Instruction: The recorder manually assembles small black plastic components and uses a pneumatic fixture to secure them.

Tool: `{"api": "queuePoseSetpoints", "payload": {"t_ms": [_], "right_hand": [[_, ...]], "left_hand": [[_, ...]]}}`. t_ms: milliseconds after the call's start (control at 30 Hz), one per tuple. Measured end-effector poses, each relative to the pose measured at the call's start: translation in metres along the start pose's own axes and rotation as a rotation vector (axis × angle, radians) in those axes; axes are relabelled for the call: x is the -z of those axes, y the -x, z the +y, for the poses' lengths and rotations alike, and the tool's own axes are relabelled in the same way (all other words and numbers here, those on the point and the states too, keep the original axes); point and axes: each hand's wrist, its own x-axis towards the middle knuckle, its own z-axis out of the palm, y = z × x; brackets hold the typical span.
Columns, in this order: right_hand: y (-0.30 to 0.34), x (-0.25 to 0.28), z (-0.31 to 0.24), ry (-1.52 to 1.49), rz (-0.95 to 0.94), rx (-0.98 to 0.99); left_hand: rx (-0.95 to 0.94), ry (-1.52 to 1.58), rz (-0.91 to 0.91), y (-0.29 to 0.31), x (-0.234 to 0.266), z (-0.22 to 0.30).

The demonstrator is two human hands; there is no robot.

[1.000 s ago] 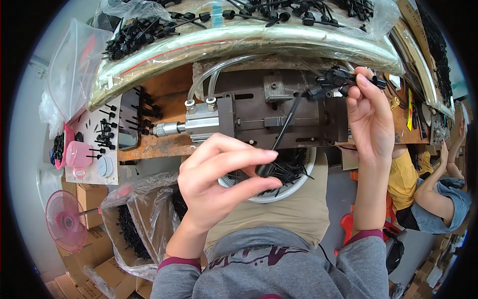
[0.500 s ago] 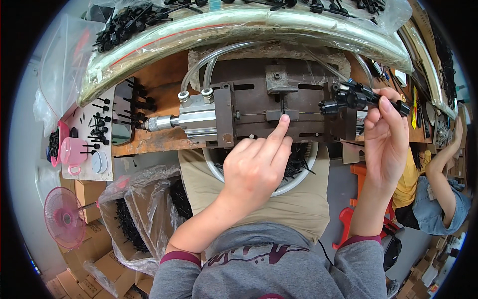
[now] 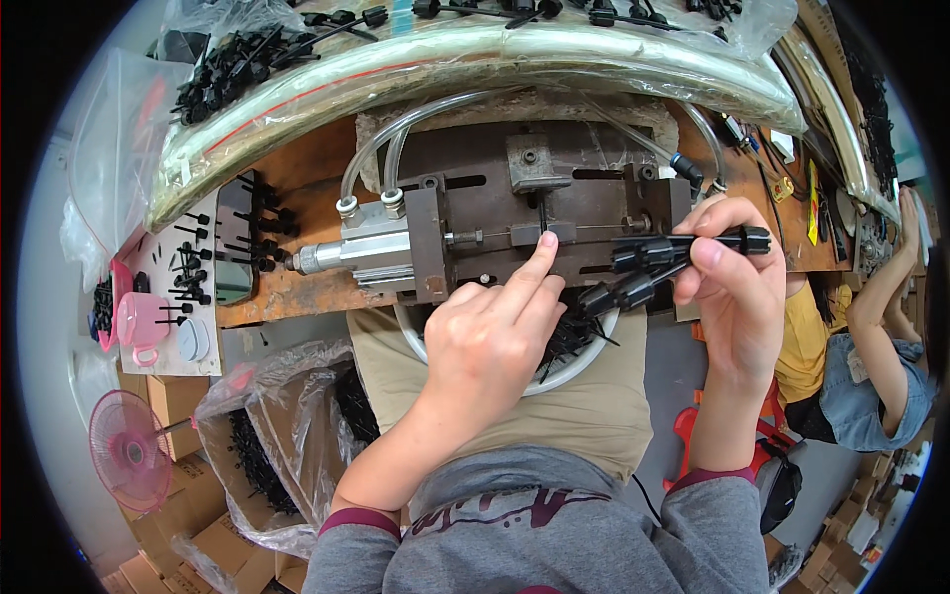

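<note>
My left hand (image 3: 490, 337) reaches over a dark metal fixture (image 3: 495, 163). Its index finger is stretched out, the tip against a small dark block (image 3: 529, 236) at the fixture's middle, while the other fingers bend loosely. A thin black stem (image 3: 541, 206) stands between that block and the bracket (image 3: 531, 163) behind it. To the right, my right hand (image 3: 737, 272) is closed round several black plastic parts with knobbed heads and thin stems (image 3: 643, 255), which stick out leftward and downward. Below the fixture, a white-rimmed basin (image 3: 569, 376) with black parts sits on my lap.
Metal air cylinders (image 3: 381, 247) with clear hoses flank the fixture. A long plastic-wrapped roll (image 3: 475, 64) arches behind it. On the left are black parts (image 3: 262, 223), a pink cup (image 3: 143, 317), a fan (image 3: 131, 450) and a lined box (image 3: 287, 436). Another person's arm (image 3: 881, 317) shows at right.
My right hand has come lower and slightly left, turning its black parts so some now point down-left. My left index fingertip stays at the block. The whole view has shifted a little.
</note>
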Motion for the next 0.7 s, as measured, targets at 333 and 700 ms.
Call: {"api": "queuePoseSetpoints", "payload": {"t_ms": [333,700], "right_hand": [[0.013,-0.018,0.007,0.155,-0.092,-0.001],[0.015,-0.028,0.018,0.149,-0.045,-0.129]], "left_hand": [[-0.064,0.289,0.121,-0.008,0.039,0.018],[0.108,0.266,0.023,0.004,0.020,0.024]]}}
